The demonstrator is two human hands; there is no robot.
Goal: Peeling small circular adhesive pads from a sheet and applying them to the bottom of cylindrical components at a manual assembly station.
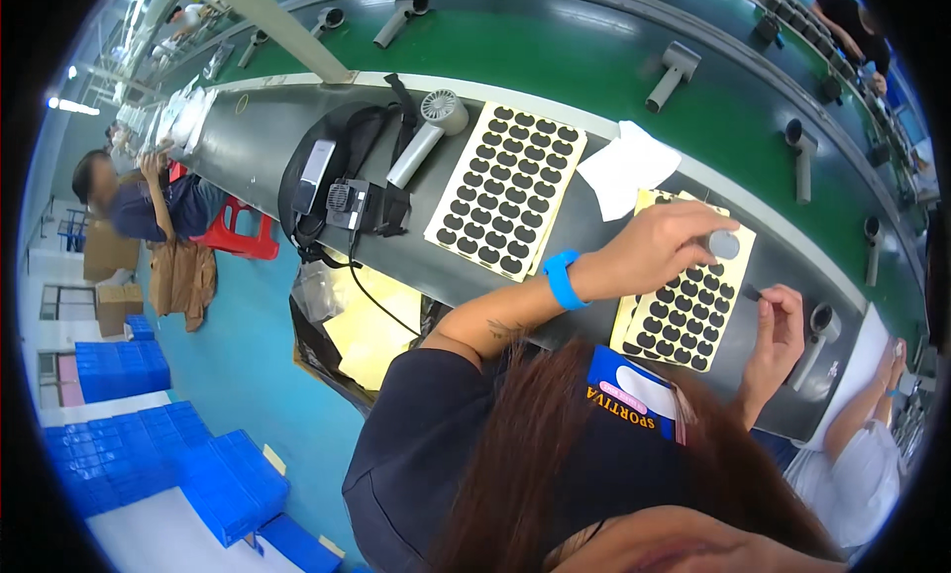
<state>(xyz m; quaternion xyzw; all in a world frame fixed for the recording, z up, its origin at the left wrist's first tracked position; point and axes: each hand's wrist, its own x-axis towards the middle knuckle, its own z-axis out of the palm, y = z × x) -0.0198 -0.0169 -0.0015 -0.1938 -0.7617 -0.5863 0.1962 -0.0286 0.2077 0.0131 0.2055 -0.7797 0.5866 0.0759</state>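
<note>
My left hand (669,244), with a blue band at the wrist, is closed on a grey round-ended piece (724,244), held over a cream sheet of black round stickers (642,327). Only the piece's round end shows clearly. Right of that sheet, my right hand (776,337) pinches a small dark piece that looks like one of the black stickers (755,294). A second sticker sheet (474,238) lies to the left on the grey bench. Between the two sheets, toward the back, rests a crumpled white paper (634,167).
Left on the bench are a grey handheld fan (428,137) and a black strap harness with devices (347,202). Behind runs a green conveyor (555,48) carrying several grey handheld units (674,76). Below the bench stands an open box with yellow sheets (374,325). Co-workers sit at both sides.
</note>
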